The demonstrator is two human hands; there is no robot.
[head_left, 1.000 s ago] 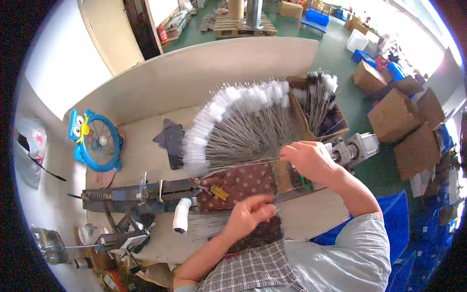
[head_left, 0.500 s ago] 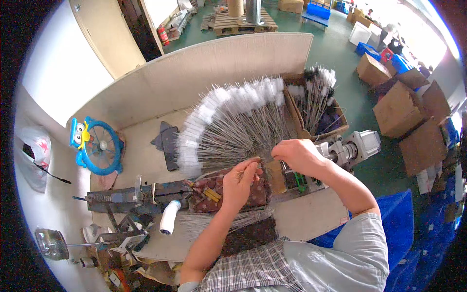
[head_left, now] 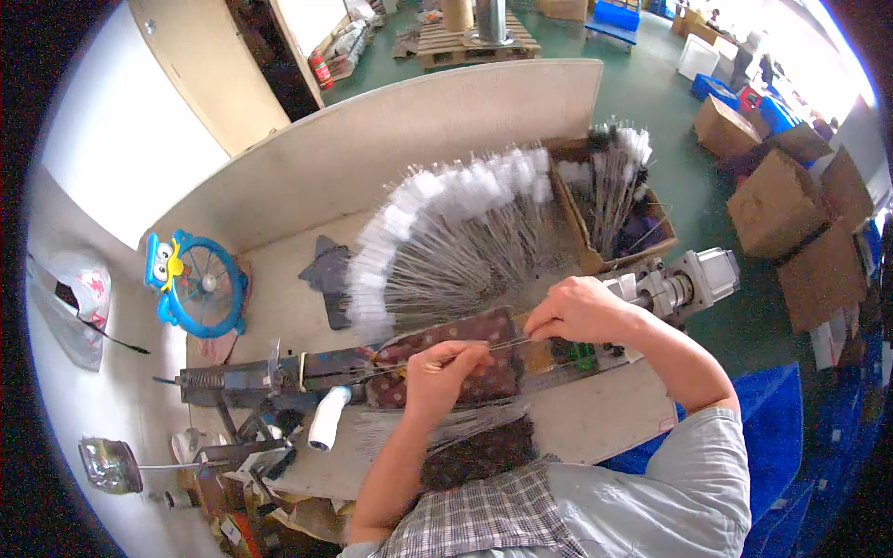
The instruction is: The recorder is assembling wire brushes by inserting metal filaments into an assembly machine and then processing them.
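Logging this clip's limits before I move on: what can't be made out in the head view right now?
- Left hand fingertips: curled under the knuckles, so its grip on the thin wire is hidden.
- Right hand: fingers fold over the wire's end; contact unseen.
- Machine beyond the right hand: partly covered by the wrist.
- Bundle of white-tipped wires: single pieces too fine to count.
- Boxes at the right rim: bent by the fisheye.

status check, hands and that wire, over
Left hand and right hand pinch thin metal wire between them, over dark red patterned cloth pad. Fan of white-tipped wires behind, apart.
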